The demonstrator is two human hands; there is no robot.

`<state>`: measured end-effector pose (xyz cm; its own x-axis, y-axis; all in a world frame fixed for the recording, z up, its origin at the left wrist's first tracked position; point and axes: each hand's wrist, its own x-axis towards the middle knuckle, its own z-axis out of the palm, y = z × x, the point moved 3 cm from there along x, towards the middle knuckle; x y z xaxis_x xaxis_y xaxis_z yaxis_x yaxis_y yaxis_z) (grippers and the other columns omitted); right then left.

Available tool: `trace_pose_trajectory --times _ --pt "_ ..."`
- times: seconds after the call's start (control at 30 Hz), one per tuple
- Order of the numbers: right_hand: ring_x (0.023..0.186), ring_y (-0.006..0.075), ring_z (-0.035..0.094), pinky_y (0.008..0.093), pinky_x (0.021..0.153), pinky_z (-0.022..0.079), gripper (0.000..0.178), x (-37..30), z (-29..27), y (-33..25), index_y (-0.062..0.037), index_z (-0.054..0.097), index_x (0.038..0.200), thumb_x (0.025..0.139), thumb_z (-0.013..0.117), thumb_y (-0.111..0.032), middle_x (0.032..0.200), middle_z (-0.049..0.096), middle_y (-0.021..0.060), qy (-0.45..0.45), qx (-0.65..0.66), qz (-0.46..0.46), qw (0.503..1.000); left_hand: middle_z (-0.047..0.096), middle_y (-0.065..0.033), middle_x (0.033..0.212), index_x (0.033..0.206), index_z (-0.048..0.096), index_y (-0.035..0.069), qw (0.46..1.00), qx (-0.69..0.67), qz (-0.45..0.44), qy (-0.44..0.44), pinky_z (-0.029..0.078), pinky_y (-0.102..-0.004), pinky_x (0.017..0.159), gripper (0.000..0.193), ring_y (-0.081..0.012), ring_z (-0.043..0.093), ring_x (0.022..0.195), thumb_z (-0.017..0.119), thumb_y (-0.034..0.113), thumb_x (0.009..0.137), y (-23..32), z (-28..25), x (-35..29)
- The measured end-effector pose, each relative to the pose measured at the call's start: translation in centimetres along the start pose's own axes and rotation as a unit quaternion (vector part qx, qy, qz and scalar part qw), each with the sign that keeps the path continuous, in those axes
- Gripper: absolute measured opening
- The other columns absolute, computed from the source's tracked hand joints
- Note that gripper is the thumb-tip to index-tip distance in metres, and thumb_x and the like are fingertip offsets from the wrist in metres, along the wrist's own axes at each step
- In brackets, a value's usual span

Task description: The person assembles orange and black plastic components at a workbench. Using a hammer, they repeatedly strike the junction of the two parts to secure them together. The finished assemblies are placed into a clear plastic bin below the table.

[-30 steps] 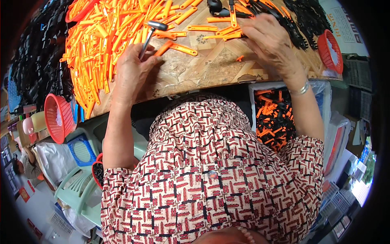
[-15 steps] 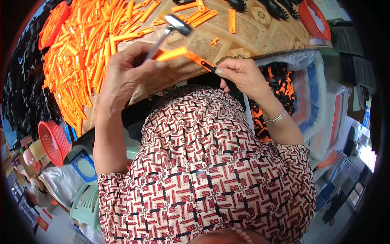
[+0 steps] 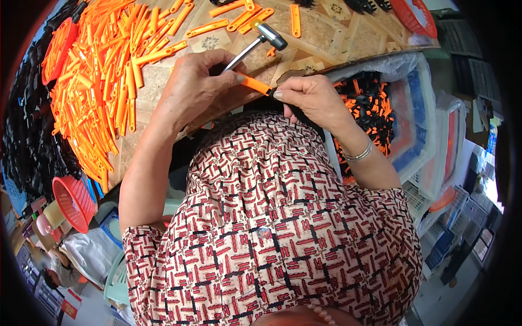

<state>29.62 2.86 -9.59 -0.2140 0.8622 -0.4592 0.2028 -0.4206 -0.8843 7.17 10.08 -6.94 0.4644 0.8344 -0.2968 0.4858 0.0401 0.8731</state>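
By the near edge of the bench, an orange handle slants rightward from the left hand, clasping it and a hammer, to the right hand, pinching a black piece.

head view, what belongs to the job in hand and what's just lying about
Seemingly the job: hammer in the left hand; orange strip between it and the right hand; heaped orange strips on the table; orange-and-black pieces at right.
Apparently just lying about: red basket at lower left; pale green chair.
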Motion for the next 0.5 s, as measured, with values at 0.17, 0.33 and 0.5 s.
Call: trace_pose_trajectory --times 0.17,0.33,0.5 --pt "0.051 0.0069 0.059 0.0226 0.048 0.047 0.023 0.2 0.1 0.3 0.0017 0.072 0.086 0.098 0.066 -0.017 0.063 0.065 0.0018 -0.002 -0.022 -0.017 1.000 0.072 -0.0028 0.087 0.106 0.074 0.000 1.000 0.024 0.000 -0.004 0.052 -0.0243 0.076 0.017 -0.0072 0.063 0.083 0.074 0.009 0.091 -0.1 0.7 0.3" --pt "0.054 0.0078 0.060 0.0217 0.052 0.048 0.026 -0.4 0.8 -0.1 0.0018 0.072 0.090 0.101 0.064 -0.020 0.065 0.066 0.0024 -0.003 -0.023 0.013 1.000 0.073 -0.0069 0.088 0.106 0.075 0.001 0.991 0.123 0.055 0.014 0.053 -0.0281 0.077 0.021 -0.0139 0.066 0.081 0.074 0.012 0.088 1.3 0.7 0.4" --pt "0.052 0.0099 0.060 0.0225 0.050 0.048 0.032 0.1 1.6 1.1 0.0021 0.070 0.087 0.103 0.062 -0.025 0.063 0.065 0.0046 -0.014 0.016 0.065 0.998 0.068 -0.0073 0.087 0.108 0.074 0.001 0.959 0.219 0.171 0.061 0.052 -0.0330 0.073 0.026 -0.0203 0.064 0.075 0.076 0.015 0.086 1.6 1.2 0.6"
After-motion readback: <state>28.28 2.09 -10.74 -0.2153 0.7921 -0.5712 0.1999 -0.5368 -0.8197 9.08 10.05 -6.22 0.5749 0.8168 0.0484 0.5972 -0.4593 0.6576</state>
